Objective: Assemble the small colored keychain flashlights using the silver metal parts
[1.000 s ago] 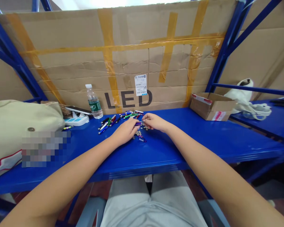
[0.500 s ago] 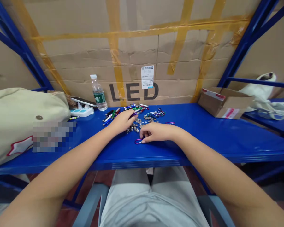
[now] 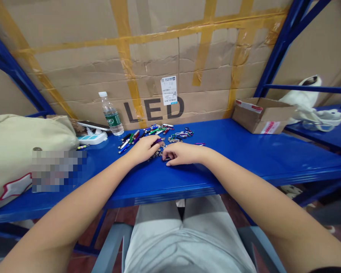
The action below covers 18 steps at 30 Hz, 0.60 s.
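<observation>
Both my hands rest on the blue shelf [image 3: 244,155] beside a scatter of small parts. My left hand [image 3: 143,148] is curled round a small purple pen-like piece [image 3: 158,140] near its fingertips. My right hand [image 3: 179,154] lies just right of it, fingers bent down and pinched on a small item I cannot make out. Between and behind the hands lie small silver coin-like discs [image 3: 174,140]. Further back lie several coloured pen-like tubes [image 3: 147,132] and coloured carabiner clips [image 3: 184,133].
A water bottle [image 3: 110,119] stands at the back left beside a phone [image 3: 93,126] and a white-blue case [image 3: 92,139]. A beige bag [image 3: 19,151] fills the left end. An open cardboard box [image 3: 261,115] sits at right. Taped cardboard marked LED [image 3: 153,110] forms the back wall.
My right hand has drawn left over the purple carabiner that lay by its fingers, closing toward my left hand. My left hand has stayed by the discs, now showing a purple piece at its fingertips.
</observation>
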### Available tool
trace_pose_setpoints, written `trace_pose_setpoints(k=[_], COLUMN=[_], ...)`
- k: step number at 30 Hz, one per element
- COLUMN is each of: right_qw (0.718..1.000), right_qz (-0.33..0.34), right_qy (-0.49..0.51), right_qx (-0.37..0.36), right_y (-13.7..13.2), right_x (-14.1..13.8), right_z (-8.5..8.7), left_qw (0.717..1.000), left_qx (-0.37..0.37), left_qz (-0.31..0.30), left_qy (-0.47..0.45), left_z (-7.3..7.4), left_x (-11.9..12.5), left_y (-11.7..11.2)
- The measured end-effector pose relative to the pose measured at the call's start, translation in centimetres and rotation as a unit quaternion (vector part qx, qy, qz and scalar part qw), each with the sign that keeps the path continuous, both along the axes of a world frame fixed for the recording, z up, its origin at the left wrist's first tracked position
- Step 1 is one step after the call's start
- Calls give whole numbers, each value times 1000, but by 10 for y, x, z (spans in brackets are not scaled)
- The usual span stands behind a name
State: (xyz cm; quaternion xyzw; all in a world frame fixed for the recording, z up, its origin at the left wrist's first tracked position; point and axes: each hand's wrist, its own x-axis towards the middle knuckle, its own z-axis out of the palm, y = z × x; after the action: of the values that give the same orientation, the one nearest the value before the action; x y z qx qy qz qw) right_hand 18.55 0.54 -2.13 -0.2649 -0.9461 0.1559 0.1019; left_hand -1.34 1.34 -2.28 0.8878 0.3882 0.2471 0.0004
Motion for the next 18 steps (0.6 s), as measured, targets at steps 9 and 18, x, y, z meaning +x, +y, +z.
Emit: trace_pose_setpoints(k=[9,18], right_qw=[999,999], right_qz=[-40,-41], right_qy=[8,-31], right_qx=[27,-17], right_y=[6,4], right_x=[7,9], right_z=[0,1], left_qw=[1000,999], left_qx=[-9,-23], left_qz=[-3,-23], left_qy=[16,30], left_z=[-1,1], left_x=[0,-1], left_y=[0,-1])
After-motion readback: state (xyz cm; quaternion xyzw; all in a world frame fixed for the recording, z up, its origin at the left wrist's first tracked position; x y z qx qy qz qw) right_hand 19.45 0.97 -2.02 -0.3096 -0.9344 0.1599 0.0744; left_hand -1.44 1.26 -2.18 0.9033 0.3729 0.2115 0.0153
